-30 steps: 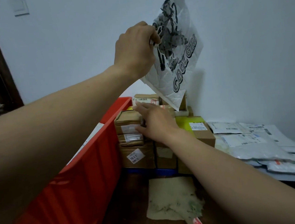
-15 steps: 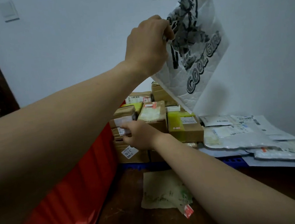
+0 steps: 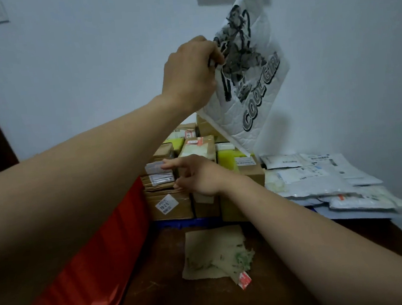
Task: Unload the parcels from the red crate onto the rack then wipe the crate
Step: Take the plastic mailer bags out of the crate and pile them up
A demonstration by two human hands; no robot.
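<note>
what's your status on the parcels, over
Left hand pinches white printed mailer, held high. Right hand, fingers spread, at stacked boxes. Red crate beside stack. No obstruction seen.

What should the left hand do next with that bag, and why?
Probably lower the bag onto the flat mailers at right. The left hand pinches it in the air above the boxes, and that pile holds similar flat parcels. The right hand, fingers spread at the boxes, seems to grip nothing and is not in the way.
</note>
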